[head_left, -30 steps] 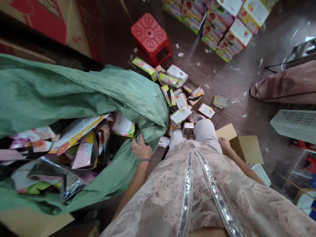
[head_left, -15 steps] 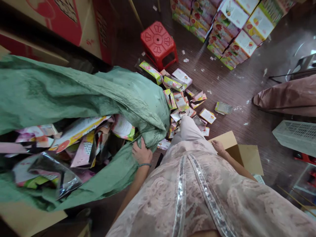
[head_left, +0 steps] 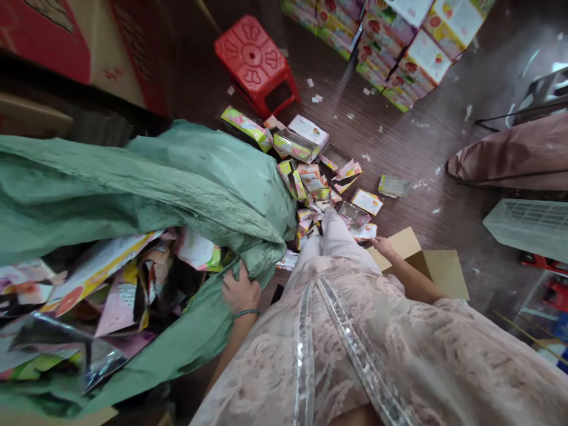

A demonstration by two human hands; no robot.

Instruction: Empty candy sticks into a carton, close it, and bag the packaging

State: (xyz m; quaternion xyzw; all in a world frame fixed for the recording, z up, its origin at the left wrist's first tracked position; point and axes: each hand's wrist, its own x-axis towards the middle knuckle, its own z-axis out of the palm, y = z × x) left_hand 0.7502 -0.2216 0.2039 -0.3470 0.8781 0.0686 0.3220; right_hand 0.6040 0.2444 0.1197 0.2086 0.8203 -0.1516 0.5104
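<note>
My left hand [head_left: 242, 290] grips the rim of a large green sack [head_left: 213, 177], its fingers closed on the cloth. The sack's mouth gapes, with torn product boxes [head_left: 118, 302] and clear plastic packaging [head_left: 57, 337] inside. My right hand [head_left: 386, 248] reaches down beside my leg with its fingers extended, at the edge of a small flattened box [head_left: 364, 232] on the floor. Whether the fingertips touch that box I cannot tell. Past my feet lies a heap of crushed, colourful boxes [head_left: 310, 177], against the sack's closed side.
A red plastic stool [head_left: 252, 56] stands beyond the heap. Stacked fruit-print boxes [head_left: 399, 53] rise at the top. An open brown carton [head_left: 444, 272] sits right of my right hand. Farther right are a grey plastic crate [head_left: 528, 231] and a brown covered item [head_left: 510, 154]. Large cartons [head_left: 110, 59] line the upper left.
My right hand has stretched forward from over the brown carton to the flattened box beside my leg. My left hand keeps its hold on the sack. The whole view has shifted somewhat.
</note>
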